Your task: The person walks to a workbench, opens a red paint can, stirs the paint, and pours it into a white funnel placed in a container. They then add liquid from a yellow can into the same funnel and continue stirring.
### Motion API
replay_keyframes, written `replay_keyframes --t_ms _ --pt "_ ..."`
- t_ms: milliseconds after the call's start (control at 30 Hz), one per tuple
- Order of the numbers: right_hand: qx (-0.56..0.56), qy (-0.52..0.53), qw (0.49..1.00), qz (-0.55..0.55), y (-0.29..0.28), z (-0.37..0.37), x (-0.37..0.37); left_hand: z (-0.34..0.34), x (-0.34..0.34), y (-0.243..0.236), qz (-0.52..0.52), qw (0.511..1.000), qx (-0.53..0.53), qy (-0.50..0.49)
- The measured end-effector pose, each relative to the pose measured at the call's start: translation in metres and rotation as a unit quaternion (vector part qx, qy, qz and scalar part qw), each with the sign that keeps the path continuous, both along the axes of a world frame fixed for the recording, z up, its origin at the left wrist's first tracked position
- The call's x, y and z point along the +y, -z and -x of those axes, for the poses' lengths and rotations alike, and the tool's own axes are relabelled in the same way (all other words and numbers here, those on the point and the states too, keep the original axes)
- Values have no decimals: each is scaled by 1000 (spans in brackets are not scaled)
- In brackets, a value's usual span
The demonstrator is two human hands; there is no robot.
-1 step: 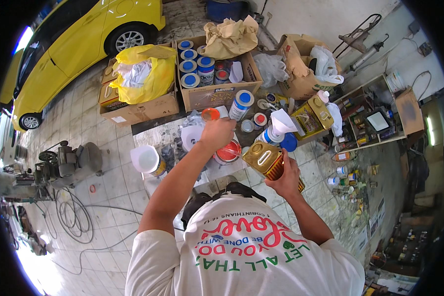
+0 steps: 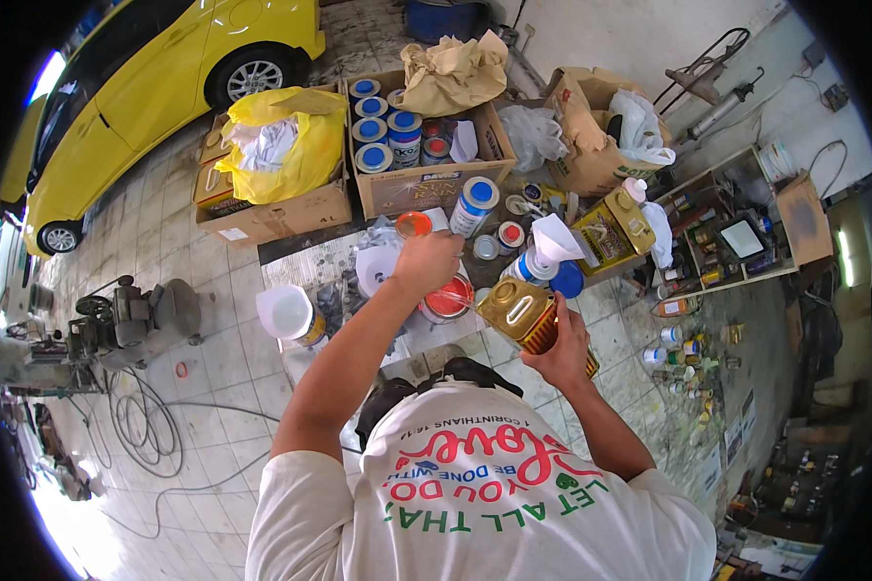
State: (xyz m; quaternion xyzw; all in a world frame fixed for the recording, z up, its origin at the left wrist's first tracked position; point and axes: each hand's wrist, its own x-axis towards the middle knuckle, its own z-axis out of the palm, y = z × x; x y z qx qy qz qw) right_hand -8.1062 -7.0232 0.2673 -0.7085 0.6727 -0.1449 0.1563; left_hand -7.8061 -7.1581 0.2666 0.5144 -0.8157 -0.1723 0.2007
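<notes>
In my right hand (image 2: 560, 351) is a gold rectangular tin (image 2: 515, 312), tilted to the left. A thin clear stream runs from its spout into the open can of red paint (image 2: 449, 300) on the paper-covered table. My left hand (image 2: 430, 263) is closed just above that can's far rim; what its fingers hold, if anything, is hidden. Beyond it sits a round orange-red lid or container (image 2: 414, 225). A can with a blue cap (image 2: 476, 203) stands to the right of it. Nearer the tin is a can with a white paper cone (image 2: 556, 239) on top.
A box of blue-capped cans (image 2: 426, 192) and a box with a yellow bag (image 2: 281, 211) line the table's far side. A white container (image 2: 288, 312) stands at its left end, a yellow tin (image 2: 612, 229) at the right. Hoses (image 2: 145, 426) lie on the floor.
</notes>
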Motion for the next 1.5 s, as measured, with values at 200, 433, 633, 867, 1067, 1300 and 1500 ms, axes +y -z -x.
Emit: replay_keyframes --t_ms 200,433,633,867,1067,1300,1500 --pt "10 10 1000 -14 -1 4 1 0 -2 -1 -9 1000 -12 -6" --pt "-15 30 999 -32 -4 9 1 4 -6 1 -8 1000 -4 -9" --pt "-125 27 992 -22 -1 18 1 2 -10 7 -3 999 37 -23" --pt "-327 54 943 -9 32 33 14 -12 -2 9 -30 988 138 -61" --pt "-493 19 869 50 -14 12 18 -69 58 -52 -73 934 328 -124" --pt "-563 -44 823 58 -134 -44 -1 -231 160 -52 35 811 476 -339" --pt "-530 -166 828 73 -173 -142 -56 -300 237 -32 111 675 499 -532"
